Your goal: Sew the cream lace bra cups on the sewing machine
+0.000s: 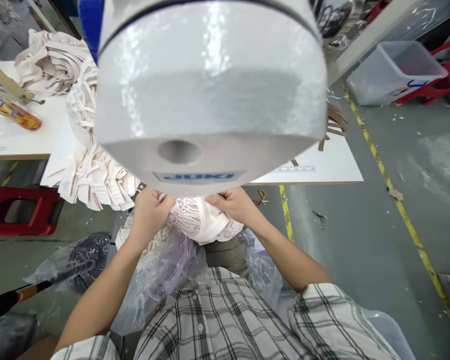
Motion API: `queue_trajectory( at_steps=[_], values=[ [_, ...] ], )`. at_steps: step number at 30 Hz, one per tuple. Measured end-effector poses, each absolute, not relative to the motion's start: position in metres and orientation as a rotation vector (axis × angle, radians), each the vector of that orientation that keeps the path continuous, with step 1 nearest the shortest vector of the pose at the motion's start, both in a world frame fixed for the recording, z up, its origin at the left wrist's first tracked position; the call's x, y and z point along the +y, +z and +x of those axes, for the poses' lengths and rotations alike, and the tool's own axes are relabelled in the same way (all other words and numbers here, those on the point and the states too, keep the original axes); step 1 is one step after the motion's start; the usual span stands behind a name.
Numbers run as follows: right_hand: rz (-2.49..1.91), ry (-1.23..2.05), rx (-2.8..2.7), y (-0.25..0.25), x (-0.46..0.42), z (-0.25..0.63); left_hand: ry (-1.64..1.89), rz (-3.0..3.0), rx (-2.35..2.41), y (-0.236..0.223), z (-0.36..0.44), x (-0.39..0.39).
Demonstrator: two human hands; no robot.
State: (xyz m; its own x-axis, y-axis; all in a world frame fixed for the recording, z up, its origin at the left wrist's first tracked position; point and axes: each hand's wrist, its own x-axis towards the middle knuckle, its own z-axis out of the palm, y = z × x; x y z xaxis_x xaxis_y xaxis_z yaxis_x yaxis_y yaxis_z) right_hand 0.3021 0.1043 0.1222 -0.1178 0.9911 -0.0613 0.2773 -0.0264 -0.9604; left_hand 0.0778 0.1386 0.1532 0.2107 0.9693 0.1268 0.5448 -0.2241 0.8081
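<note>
A pale cream lace bra cup is stretched between my two hands, just below the head of a white sewing machine. My left hand pinches its left edge, thumb on top. On the other side, my right hand grips the upper right part, with the thumb pressed on the fabric. The machine head hides my fingertips and the needle area. More lace fabric hangs below my left hand over my lap, on clear plastic wrapping.
Layered cream pieces spill over the table's left edge, with another pile behind. An orange bottle lies at far left. Brown strips rest on the right. A red stool and a clear bin stand on either side.
</note>
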Motion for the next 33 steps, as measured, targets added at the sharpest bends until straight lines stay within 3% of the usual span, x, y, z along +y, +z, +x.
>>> queue_trajectory(
  at_steps=[7,13,21,27,33],
  values=[
    [-1.392,1.187,-1.408,0.098,0.086,0.31,1.063,1.734,1.455,0.089,0.057,0.099],
    [-1.412,1.21,-1.329,0.089,0.071,0.315,0.977,1.934,1.23,0.041,0.067,0.047],
    [-1.421,1.23,-1.253,0.083,0.058,0.313,0.918,2.029,1.338,0.003,0.1,0.04],
    [-1.416,1.086,-1.348,0.091,0.049,0.317,0.823,2.108,1.35,-0.002,0.064,0.067],
    [-1.838,0.995,-1.444,0.077,0.021,0.387,0.905,2.365,1.386,0.016,0.048,0.059]
  ],
)
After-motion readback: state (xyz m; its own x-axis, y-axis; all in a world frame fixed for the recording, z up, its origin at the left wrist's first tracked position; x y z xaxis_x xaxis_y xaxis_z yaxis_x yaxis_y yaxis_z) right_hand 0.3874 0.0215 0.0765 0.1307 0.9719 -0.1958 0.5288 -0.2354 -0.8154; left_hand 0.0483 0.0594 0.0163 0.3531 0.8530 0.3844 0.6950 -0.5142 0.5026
